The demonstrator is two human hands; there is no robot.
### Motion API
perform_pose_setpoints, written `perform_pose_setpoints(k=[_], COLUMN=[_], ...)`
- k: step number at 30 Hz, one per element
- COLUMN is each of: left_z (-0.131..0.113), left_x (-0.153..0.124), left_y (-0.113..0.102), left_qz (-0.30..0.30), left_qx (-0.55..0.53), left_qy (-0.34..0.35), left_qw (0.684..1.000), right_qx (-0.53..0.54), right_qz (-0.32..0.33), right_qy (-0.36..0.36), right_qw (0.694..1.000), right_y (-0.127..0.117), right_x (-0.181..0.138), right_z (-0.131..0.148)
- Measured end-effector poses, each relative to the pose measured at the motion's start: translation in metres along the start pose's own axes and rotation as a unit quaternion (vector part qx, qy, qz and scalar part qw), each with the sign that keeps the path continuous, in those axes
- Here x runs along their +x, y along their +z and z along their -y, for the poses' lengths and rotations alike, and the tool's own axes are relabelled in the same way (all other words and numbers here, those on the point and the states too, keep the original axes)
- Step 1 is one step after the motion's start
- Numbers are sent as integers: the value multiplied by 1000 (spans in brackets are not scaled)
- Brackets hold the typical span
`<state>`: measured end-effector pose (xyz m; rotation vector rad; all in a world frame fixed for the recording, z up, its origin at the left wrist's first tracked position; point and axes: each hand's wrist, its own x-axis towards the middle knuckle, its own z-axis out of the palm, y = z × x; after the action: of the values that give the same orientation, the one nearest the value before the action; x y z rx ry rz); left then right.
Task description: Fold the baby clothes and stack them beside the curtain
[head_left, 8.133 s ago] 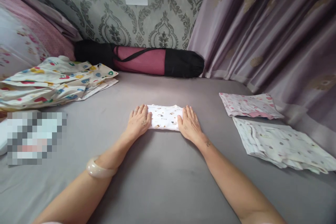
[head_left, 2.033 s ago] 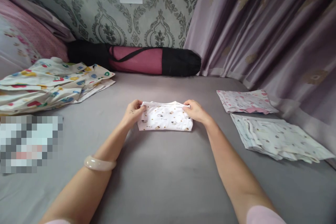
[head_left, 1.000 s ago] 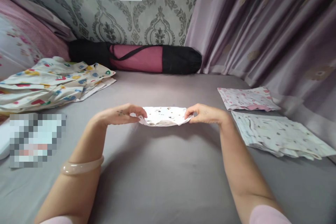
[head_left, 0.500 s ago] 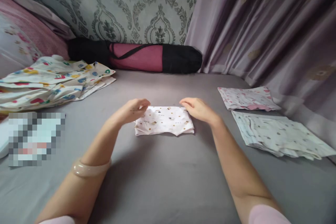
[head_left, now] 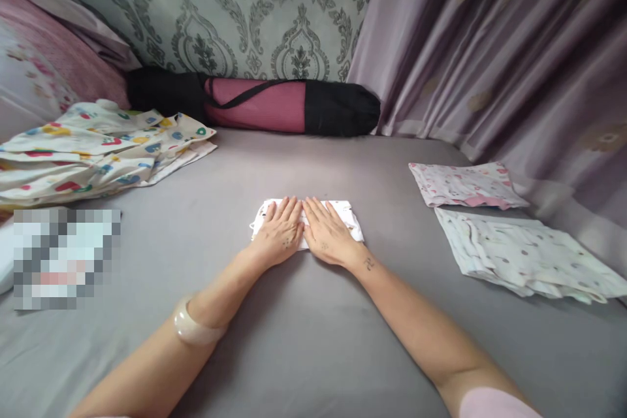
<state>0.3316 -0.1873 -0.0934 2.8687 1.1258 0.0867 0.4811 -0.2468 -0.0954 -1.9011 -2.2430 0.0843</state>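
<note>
I'm pressing my left hand (head_left: 280,232) and right hand (head_left: 327,236), flat and released, on the folded garment (head_left: 354,229); the black bag (head_left: 343,109) is holding a pink mat (head_left: 267,114).

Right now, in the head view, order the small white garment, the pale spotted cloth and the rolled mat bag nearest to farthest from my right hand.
1. small white garment, under the right hand, touching.
2. pale spotted cloth, off to the right.
3. rolled mat bag, far back against the wall.
</note>
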Motion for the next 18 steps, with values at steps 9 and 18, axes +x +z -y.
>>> perform_pose_setpoints(k=[9, 18], left_z=[11, 5], left_x=[18, 17], left_y=[1, 1], left_qz=[-137, -203], left_qx=[-193, -269], left_qy=[-86, -127], left_qw=[968, 933], right_qx=[17, 56], right_qz=[-19, -6], right_qy=[4, -51], right_qw=[1000, 997], right_y=[-14, 7], right_x=[6, 9], right_z=[6, 18])
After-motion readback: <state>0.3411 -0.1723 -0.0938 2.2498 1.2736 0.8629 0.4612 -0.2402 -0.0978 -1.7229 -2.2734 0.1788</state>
